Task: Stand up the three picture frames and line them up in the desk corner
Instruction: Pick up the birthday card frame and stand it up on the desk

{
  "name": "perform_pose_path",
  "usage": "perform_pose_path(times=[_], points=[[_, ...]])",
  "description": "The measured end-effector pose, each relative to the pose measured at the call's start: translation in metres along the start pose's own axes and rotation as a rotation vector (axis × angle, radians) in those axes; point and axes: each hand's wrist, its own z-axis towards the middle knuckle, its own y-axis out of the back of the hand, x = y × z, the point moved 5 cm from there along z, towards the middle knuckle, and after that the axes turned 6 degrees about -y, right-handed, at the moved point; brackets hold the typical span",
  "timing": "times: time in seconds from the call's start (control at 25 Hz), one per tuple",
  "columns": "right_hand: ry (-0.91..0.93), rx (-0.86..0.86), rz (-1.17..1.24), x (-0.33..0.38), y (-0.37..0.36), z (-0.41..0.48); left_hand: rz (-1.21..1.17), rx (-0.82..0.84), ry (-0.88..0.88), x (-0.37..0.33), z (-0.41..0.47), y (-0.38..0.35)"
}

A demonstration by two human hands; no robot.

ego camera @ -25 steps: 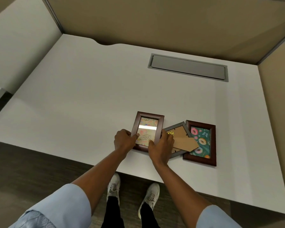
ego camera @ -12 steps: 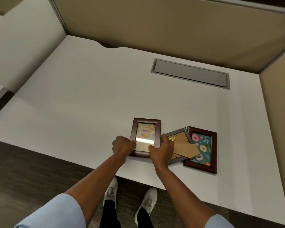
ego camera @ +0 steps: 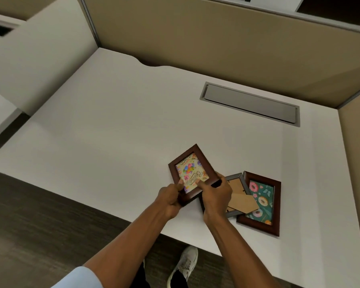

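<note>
A brown frame with a balloon picture (ego camera: 190, 170) is lifted off the white desk (ego camera: 112, 129) and turned askew. My left hand (ego camera: 169, 199) grips its lower left corner and my right hand (ego camera: 215, 196) grips its lower right edge, thumb on the glass. Beside them a grey frame (ego camera: 235, 185) lies face down, its cardboard stand (ego camera: 242, 202) showing. It partly overlaps a brown frame with a donut picture (ego camera: 262, 201), which lies face up near the desk's front edge.
A grey cable flap (ego camera: 249, 103) is set into the desk at the back right. Beige partition walls (ego camera: 216, 44) close the back and right side, meeting at the far right corner. A white panel (ego camera: 35, 57) stands on the left. My shoe (ego camera: 184, 265) shows below the desk edge.
Both hands have raised the balloon frame off the desk and rotated it clockwise. The view has shifted, so the desk sits lower and further right in the frame.
</note>
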Motion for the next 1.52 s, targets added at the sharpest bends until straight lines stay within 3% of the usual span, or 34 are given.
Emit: perform_pose_path(times=[0.08,0.16,0.24,0.36,0.6,0.8,0.92,1.04,1.2,1.28,1.4,1.52], points=[[-0.007,-0.049,0.079,0.017,0.001,0.007,0.183,0.06,-0.03,-0.001,-0.006,-0.005],[0.114,-0.046,-0.012,0.044,0.003,0.017,0.573,0.067,-0.21,-0.015,-0.007,-0.006],[0.271,0.016,-0.167,0.077,0.001,0.024,0.932,-0.068,-0.479,-0.042,-0.007,-0.003],[0.378,0.208,-0.273,0.116,-0.014,0.041,1.14,-0.245,-0.817,-0.093,-0.015,-0.006],[0.48,0.518,-0.488,0.159,-0.052,0.059,1.002,-0.237,-0.917,-0.13,-0.017,-0.002],[0.557,0.78,-0.754,0.179,-0.085,0.056,0.905,0.061,-0.726,-0.125,-0.004,0.002],[0.595,0.843,-0.936,0.186,-0.102,0.052,0.761,0.215,-0.646,-0.115,-0.004,0.0],[0.619,0.803,-1.006,0.189,-0.108,0.053,0.578,0.242,-0.644,-0.108,-0.004,0.001],[0.574,0.466,-0.754,0.174,-0.082,0.058,0.338,0.185,-0.602,-0.104,0.0,0.007],[0.452,0.366,-0.567,0.143,-0.066,0.057,0.266,0.171,-0.605,-0.105,0.002,0.008],[0.232,0.405,-0.316,0.089,-0.063,0.044,0.236,0.135,-0.624,-0.109,0.002,0.012],[0.196,0.433,-0.19,0.058,-0.071,0.036,0.291,0.066,-0.666,-0.113,0.001,0.017]])
